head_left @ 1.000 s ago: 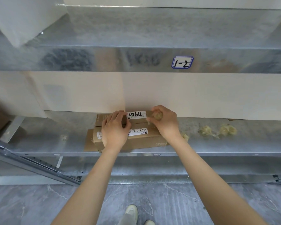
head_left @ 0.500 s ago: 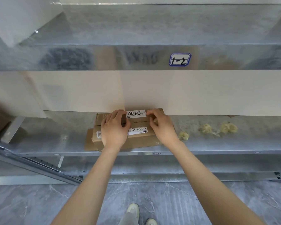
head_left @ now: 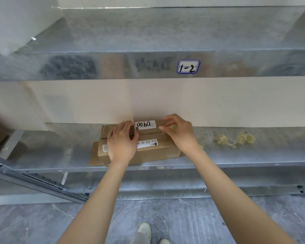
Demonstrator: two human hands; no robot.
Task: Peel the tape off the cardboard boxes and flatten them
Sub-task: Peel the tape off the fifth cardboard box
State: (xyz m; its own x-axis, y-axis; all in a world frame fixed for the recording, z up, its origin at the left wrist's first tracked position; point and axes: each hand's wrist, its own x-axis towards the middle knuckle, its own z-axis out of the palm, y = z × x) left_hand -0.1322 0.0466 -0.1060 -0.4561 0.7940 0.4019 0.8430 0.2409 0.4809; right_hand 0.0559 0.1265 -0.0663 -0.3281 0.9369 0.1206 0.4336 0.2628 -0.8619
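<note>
Left hand [head_left: 121, 143] lies flat on the box [head_left: 151, 153], grip wide. Right hand [head_left: 180, 133] pinches crumpled tape [head_left: 173, 128] at the box's far edge. Cardboard is likely light and stiff, tape clingy.

**Three Markings Legible**

A blue-bordered sticker [head_left: 188, 66] on the front edge of the upper shelf [head_left: 95, 66] carries a handwritten "1-2". On the cardboard box [head_left: 148, 154], the far white label [head_left: 145, 124] bears bold marker characters, seemingly upside down, looking like "00b0" as seen. The near white label [head_left: 147, 143] prints "516 K20-00 03", partly covered by the left hand [head_left: 121, 143]. Finer print is too small to read.
</note>
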